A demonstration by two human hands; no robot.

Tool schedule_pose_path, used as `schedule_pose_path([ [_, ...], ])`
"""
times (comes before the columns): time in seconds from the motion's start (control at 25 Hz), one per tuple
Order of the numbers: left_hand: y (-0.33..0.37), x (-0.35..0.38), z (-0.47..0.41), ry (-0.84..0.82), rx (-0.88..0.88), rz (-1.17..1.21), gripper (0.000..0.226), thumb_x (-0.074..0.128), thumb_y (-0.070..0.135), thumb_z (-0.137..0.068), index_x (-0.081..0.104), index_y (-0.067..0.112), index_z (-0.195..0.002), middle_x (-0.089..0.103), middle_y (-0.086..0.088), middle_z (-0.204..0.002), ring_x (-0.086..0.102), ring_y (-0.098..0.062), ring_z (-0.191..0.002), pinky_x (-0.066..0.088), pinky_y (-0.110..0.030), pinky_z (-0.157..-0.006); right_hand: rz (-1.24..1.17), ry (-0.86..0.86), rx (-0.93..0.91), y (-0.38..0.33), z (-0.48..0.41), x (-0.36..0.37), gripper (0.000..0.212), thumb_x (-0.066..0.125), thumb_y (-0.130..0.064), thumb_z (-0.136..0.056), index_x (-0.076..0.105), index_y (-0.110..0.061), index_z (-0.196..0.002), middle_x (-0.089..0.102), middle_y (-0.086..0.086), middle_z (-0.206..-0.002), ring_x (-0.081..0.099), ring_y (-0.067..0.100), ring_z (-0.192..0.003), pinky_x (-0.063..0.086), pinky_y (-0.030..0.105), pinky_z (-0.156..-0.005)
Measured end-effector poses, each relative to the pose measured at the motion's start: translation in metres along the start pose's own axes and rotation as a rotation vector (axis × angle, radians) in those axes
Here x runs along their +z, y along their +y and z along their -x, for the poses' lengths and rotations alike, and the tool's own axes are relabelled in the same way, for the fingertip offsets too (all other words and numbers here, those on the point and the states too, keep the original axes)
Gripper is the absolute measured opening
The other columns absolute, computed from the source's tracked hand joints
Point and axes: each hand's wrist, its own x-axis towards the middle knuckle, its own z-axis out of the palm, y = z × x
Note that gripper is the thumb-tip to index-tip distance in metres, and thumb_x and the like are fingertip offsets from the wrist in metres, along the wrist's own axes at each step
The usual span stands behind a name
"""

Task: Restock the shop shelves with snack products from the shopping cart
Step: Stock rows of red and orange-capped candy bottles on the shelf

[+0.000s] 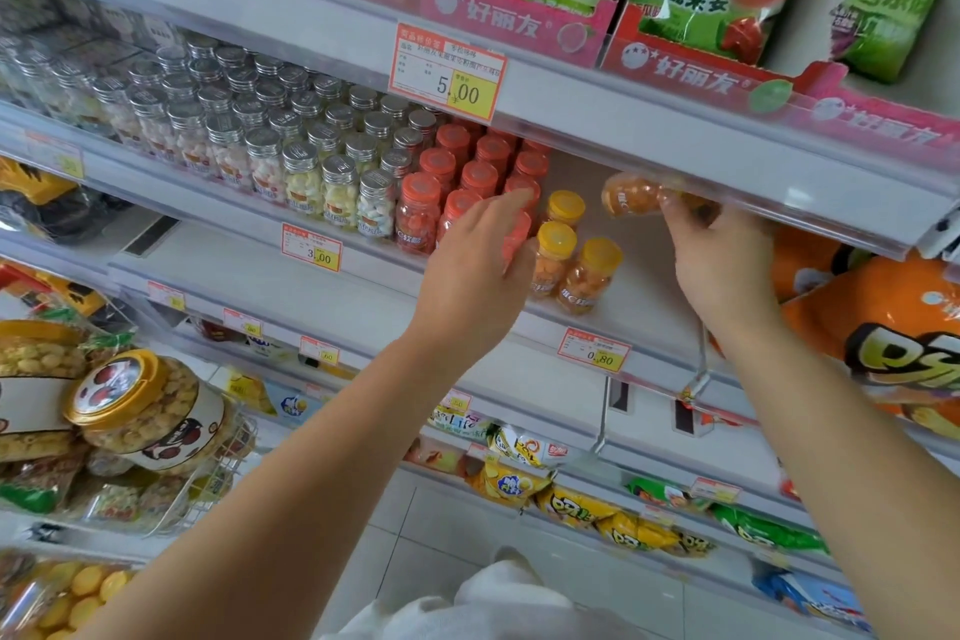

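Right hand (722,265) pinches orange bottle (631,195), sideways above fingertips.

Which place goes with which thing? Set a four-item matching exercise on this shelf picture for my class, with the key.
Things
1. silver-lid bottles
2. red-lid bottles
3. yellow-lid bottles
4. gold-lid jar

Places
A. lying in the wire cart
B. standing between the left hand and the right hand
C. left part of the shelf
D. one gripped by the left hand

Pairs: 1-C, 2-D, 3-B, 4-A
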Motion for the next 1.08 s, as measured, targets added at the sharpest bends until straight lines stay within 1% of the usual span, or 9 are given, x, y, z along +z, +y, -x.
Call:
schedule_pose_path([
  [0.08,-0.01,0.011,-0.008,-0.072,0.203,-0.268,0.048,0.055,0.014,-0.094,0.051,0.009,-0.142,0.054,-0.007,-0.144,0.049,-0.026,-0.133,0.032,-0.035,-0.111,0.109,-0.116,0.003,0.011,-0.017,0.014,0.04,0.059,-0.035,-0.095,0.056,-0.009,-0.125,0.064,0.015,-0.118,0.058,0.032,-0.111,0.045,0.032,-0.092],
  [0.16,-0.016,0.019,-0.011,-0.171,0.272,-0.409,0.051,0.056,0.016,-0.094,0.051,0.012,-0.144,0.049,-0.006,-0.15,0.041,-0.028,-0.141,0.023,-0.038,-0.118,0.017,-0.306,0.02,0.016,-0.03,0.025,0.024,0.064,-0.027,-0.092,0.06,-0.024,-0.116,0.062,0.008,-0.12,0.058,0.028,-0.113,0.047,0.045,-0.099],
  [0.28,-0.021,0.019,-0.014,-0.277,0.272,-0.51,0.052,0.05,0.019,-0.1,0.041,0.02,-0.151,0.036,0.003,-0.159,0.024,-0.021,-0.15,0.009,-0.039,-0.122,-0.19,-0.496,0.086,0.021,-0.035,0.035,0.021,0.061,-0.018,-0.095,0.06,-0.038,-0.102,0.062,0.001,-0.121,0.059,0.02,-0.113,0.05,0.036,-0.094],
  [0.4,-0.022,0.016,-0.018,-0.295,0.288,-0.511,0.052,0.046,0.02,-0.102,0.035,0.022,-0.154,0.03,0.005,-0.162,0.018,-0.018,-0.152,0.005,-0.038,-0.123,-0.27,-0.478,0.125,0.018,-0.029,0.037,0.019,0.049,-0.023,-0.101,0.06,-0.033,-0.113,0.06,-0.006,-0.115,0.056,0.019,-0.114,0.047,0.035,-0.097],
  [0.6,-0.03,-0.003,-0.005,-0.132,0.318,-0.34,0.048,0.036,0.017,-0.096,0.055,0.01,-0.14,0.055,-0.006,-0.145,0.043,-0.024,-0.14,0.029,-0.038,-0.119,-0.115,-0.442,0.121,-0.005,-0.021,0.042,0.039,0.034,-0.048,-0.103,0.05,-0.038,-0.137,0.044,-0.018,-0.127,0.042,0.005,-0.118,0.037,0.025,-0.097],
  [0.84,-0.058,-0.046,0.041,-0.036,0.176,-0.279,0.045,0.046,0.006,-0.096,0.054,0.01,-0.14,0.055,-0.003,-0.144,0.043,-0.019,-0.139,0.026,-0.026,-0.118,0.125,-0.423,0.177,-0.03,-0.018,0.047,0.057,0.029,-0.057,-0.1,0.052,-0.02,-0.138,0.049,0.01,-0.144,0.045,0.028,-0.131,0.035,0.03,-0.1],
  [0.96,-0.071,-0.062,0.064,0.029,0.035,-0.232,0.046,0.047,0.005,-0.097,0.054,0.013,-0.141,0.053,0.001,-0.146,0.04,-0.015,-0.139,0.017,-0.011,-0.114,0.253,-0.111,-0.114,-0.021,0.0,0.046,0.064,0.024,-0.053,-0.098,0.062,-0.006,-0.122,0.059,0.022,-0.127,0.05,0.036,-0.121,0.034,0.038,-0.105],
  [1.04,-0.086,-0.076,0.088,0.088,-0.112,-0.23,0.045,0.048,0.005,-0.098,0.054,0.016,-0.142,0.052,0.004,-0.146,0.039,-0.012,-0.139,0.021,-0.015,-0.113,0.122,0.123,-0.492,-0.029,0.035,0.064,0.043,0.039,-0.032,-0.101,0.067,0.0,-0.11,0.062,0.022,-0.117,0.052,0.036,-0.116,0.034,0.036,-0.105],
  [1.08,-0.1,-0.084,0.101,0.127,-0.186,-0.222,0.045,0.048,0.006,-0.098,0.054,0.017,-0.141,0.052,0.004,-0.145,0.041,-0.012,-0.138,0.026,-0.019,-0.113,0.012,0.11,-0.615,-0.037,0.054,0.079,0.032,0.043,-0.02,-0.101,0.067,0.001,-0.108,0.061,0.022,-0.117,0.051,0.036,-0.117,0.034,0.036,-0.107],
])
